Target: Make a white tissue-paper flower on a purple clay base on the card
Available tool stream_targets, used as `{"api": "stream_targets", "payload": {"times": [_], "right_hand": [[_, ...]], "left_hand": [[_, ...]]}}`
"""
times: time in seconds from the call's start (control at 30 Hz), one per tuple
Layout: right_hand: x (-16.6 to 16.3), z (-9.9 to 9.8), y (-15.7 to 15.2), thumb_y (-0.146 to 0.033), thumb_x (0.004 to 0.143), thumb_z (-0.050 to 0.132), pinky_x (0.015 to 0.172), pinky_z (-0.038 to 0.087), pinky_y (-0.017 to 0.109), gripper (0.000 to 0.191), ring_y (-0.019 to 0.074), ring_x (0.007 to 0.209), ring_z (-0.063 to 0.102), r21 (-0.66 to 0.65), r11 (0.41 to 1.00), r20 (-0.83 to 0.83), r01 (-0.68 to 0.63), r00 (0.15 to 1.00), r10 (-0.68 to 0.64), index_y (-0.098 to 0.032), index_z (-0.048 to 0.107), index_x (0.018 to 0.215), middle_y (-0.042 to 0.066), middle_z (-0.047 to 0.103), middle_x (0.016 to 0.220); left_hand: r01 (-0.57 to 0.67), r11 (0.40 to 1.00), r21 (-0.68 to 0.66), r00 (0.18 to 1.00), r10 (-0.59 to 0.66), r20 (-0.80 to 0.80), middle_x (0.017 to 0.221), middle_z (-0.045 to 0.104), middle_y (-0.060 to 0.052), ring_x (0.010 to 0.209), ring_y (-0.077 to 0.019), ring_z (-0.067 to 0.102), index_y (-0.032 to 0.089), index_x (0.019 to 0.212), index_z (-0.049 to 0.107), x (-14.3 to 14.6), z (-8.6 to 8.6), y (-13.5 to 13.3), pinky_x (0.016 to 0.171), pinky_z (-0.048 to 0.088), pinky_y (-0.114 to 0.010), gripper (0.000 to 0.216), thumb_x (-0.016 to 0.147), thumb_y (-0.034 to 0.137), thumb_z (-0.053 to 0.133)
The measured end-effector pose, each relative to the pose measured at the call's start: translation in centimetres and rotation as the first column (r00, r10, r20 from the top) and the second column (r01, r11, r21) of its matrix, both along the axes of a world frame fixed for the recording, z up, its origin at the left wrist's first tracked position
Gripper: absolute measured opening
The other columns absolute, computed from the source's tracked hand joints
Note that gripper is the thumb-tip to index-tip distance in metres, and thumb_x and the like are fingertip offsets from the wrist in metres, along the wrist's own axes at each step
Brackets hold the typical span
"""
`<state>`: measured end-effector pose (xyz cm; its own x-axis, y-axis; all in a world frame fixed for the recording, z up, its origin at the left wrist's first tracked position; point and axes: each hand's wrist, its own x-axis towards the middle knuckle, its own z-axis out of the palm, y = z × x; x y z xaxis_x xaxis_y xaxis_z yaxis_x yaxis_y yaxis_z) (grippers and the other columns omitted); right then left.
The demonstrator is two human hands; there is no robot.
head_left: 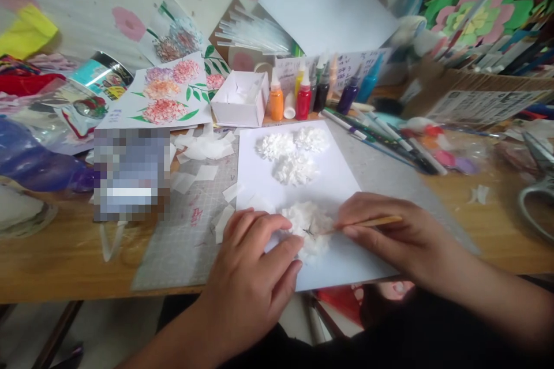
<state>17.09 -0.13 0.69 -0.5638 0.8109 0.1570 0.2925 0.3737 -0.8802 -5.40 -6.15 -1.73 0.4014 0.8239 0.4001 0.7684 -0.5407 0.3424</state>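
Observation:
A white sheet of paper (337, 179) lies on a grey cutting mat (186, 242). Three fluffy white tissue clusters (292, 153) sit near its far edge, and a fourth white tissue cluster (309, 228) lies close to me. My left hand (253, 279) rests flat on the sheet, fingers stretched out, touching the near cluster's left side. My right hand (400, 236) pinches a thin wooden stick (372, 222) whose tip pokes into the near cluster from the right.
Small white tissue squares (201, 153) are scattered left of the sheet. A white box (240, 101), several paint bottles (303, 98), pens (385, 138), scissors (536, 190) at right, flower pictures (167, 92) and a blurred object (130, 173) crowd the wooden table (64, 253).

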Motion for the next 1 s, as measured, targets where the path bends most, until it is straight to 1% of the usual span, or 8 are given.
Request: {"api": "stream_targets", "payload": {"times": [0.07,0.2,0.37,0.43,0.57,0.63,0.87,1.0], "right_hand": [[0.1,0.0,0.0,-0.022,0.087,0.058,0.066,0.051,0.023,0.01,0.0146,0.078,0.064,-0.009,1.0,0.014,-0.007,1.0,0.007,-0.02,0.067,0.085,0.005,0.067,0.085],[0.1,0.0,0.0,-0.023,0.085,0.059,0.061,0.052,0.023,0.01,0.0157,0.076,0.065,-0.03,1.0,0.03,0.002,1.0,-0.001,-0.021,0.069,0.084,0.005,0.068,0.085],[0.0,0.3,0.0,-0.021,0.084,0.062,0.064,0.052,0.022,0.009,0.014,0.075,0.065,-0.021,0.994,-0.111,0.109,0.988,-0.111,-0.025,0.069,0.083,0.002,0.069,0.083],[-0.2,0.3,-0.1,-0.019,0.084,0.062,0.068,0.052,0.021,0.01,0.0137,0.079,0.065,0.008,0.994,-0.139,0.111,0.984,-0.109,-0.026,0.069,0.086,0.001,0.069,0.085],[-0.8,0.1,-0.2,-0.015,0.084,0.062,0.069,0.052,0.022,0.012,0.0142,0.082,0.065,0.074,0.997,-0.082,0.027,0.996,-0.02,-0.023,0.069,0.089,0.003,0.068,0.087],[-1.1,-0.1,-0.2,-0.014,0.084,0.06,0.07,0.052,0.024,0.013,0.0144,0.081,0.064,0.102,0.995,-0.058,0.01,0.998,-0.005,-0.022,0.068,0.09,0.003,0.068,0.085],[-1.2,-0.8,0.0,-0.017,0.086,0.06,0.071,0.05,0.024,0.008,0.0132,0.079,0.064,0.143,0.987,-0.027,0.069,0.997,-0.066,-0.02,0.066,0.086,0.003,0.069,0.084],[-1.2,-0.6,-0.2,-0.016,0.086,0.06,0.069,0.051,0.023,0.008,0.0131,0.08,0.064,0.129,0.988,-0.054,0.081,0.996,-0.074,-0.02,0.066,0.088,0.003,0.068,0.085]], "left_hand": [[-0.003,1.0,-0.002,1.0,0.003,0.001,0.107,0.057,-0.009,0.095,-0.0249,0.048,0.02,0.098,0.065,0.0,0.0,0.0,0.093,0.037,-0.049,0.022,0.077,0.016,0.06],[0.002,1.0,-0.003,1.0,-0.002,-0.027,0.115,0.054,-0.009,0.101,-0.0273,0.046,0.022,0.11,0.062,0.1,0.1,0.2,0.094,0.036,-0.05,0.032,0.078,0.022,0.061],[0.028,1.0,-0.01,0.998,-0.029,-0.053,0.112,0.056,-0.007,0.101,-0.0268,0.047,0.025,0.107,0.064,0.2,0.2,0.2,0.096,0.034,-0.05,0.028,0.08,0.027,0.06],[0.027,1.0,-0.004,0.998,-0.027,-0.054,0.111,0.057,-0.007,0.1,-0.0266,0.048,0.025,0.106,0.064,0.2,0.2,0.1,0.096,0.034,-0.05,0.027,0.08,0.026,0.06],[0.023,1.0,0.0,0.999,-0.023,-0.041,0.107,0.059,-0.007,0.098,-0.0255,0.049,0.023,0.106,0.064,0.2,0.1,0.0,0.096,0.035,-0.05,0.027,0.079,0.024,0.059],[0.023,1.0,0.009,0.999,-0.023,-0.033,0.104,0.06,-0.007,0.096,-0.0247,0.05,0.023,0.104,0.065,0.1,0.0,0.0,0.096,0.035,-0.05,0.026,0.079,0.022,0.059],[0.036,0.998,0.058,0.999,-0.034,-0.031,0.111,0.061,-0.008,0.101,-0.0264,0.049,0.021,0.103,0.066,0.0,0.1,-0.2,0.097,0.037,-0.049,0.027,0.077,0.02,0.061],[0.073,0.992,0.106,0.996,-0.068,-0.051,0.112,0.065,-0.003,0.102,-0.0249,0.05,0.02,0.106,0.065,0.1,-0.2,-0.4,0.099,0.033,-0.049,0.029,0.078,0.017,0.062]]}}
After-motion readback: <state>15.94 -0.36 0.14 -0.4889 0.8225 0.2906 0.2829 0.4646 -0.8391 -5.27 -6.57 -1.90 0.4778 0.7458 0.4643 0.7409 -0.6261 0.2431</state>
